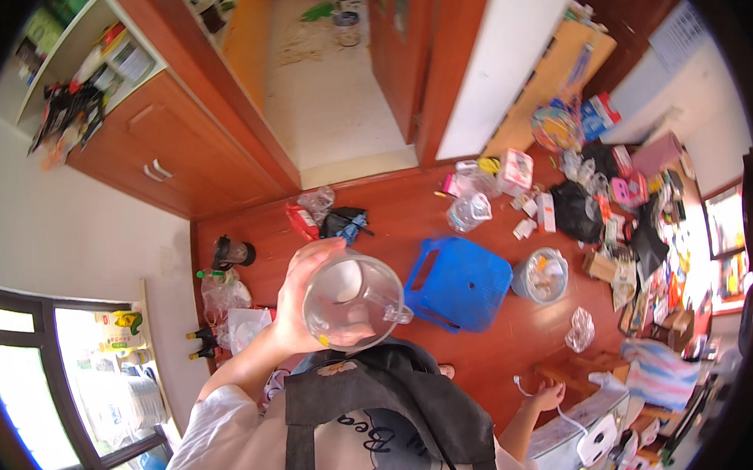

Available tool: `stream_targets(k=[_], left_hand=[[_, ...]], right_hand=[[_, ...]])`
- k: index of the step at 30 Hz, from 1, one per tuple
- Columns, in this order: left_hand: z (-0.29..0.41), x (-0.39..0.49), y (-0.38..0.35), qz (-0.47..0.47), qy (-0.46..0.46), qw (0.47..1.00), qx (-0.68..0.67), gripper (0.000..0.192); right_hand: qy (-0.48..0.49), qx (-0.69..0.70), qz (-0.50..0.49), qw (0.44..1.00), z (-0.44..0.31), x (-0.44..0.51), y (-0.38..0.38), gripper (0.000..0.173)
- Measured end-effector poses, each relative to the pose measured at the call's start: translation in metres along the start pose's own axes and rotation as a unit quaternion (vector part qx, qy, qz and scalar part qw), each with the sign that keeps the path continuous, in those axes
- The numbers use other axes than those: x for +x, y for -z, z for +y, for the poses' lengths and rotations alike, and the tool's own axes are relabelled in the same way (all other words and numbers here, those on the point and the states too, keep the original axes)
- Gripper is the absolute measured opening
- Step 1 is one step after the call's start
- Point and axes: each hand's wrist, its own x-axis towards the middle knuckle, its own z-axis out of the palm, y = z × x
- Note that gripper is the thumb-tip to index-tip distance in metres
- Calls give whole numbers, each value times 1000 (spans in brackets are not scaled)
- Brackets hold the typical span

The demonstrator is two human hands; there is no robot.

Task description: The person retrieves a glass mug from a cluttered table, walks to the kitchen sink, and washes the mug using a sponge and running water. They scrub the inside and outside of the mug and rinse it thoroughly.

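My left hand (297, 296) grips a clear, handled jug (354, 303) from its left side, in front of my chest. I look down into its wide round mouth; the handle points right, and fingers show through the wall. A pale round shape appears inside, but whether it is the jug's base is unclear. At the lower right, my right hand (546, 396) is curled around a thin white cord (571, 421). One end hangs free with a small plug; the other runs to a white appliance (597, 442) on the marble-patterned table (552, 427).
A blue plastic stool (462, 285) stands on the red floor beside a bin (540, 277) with rubbish in it. A clear plastic bottle (469, 212), black bags (576, 212) and a blender jar (232, 252) lie around. Ahead is an open doorway (337, 103).
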Motion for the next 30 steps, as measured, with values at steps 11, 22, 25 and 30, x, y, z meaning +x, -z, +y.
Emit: stream_targets(k=[11,22,25,30], left_hand=[[-89,68,86,67,132,983,-108,105],[-265,232,64,198,241,894,-322,101],[-306,289,57,230,252,883,-323,101],[-361,348,61,244,225,907,-259,107]], right_hand=[[-136,-99,-194,967,40,-109,-231,15],[-138,-182,-355,906,39,-109,-516,13],[-56,-282,-506,813,2,-129,-622,16],[-41,-308,-620,721,-48,-180,-746,20]])
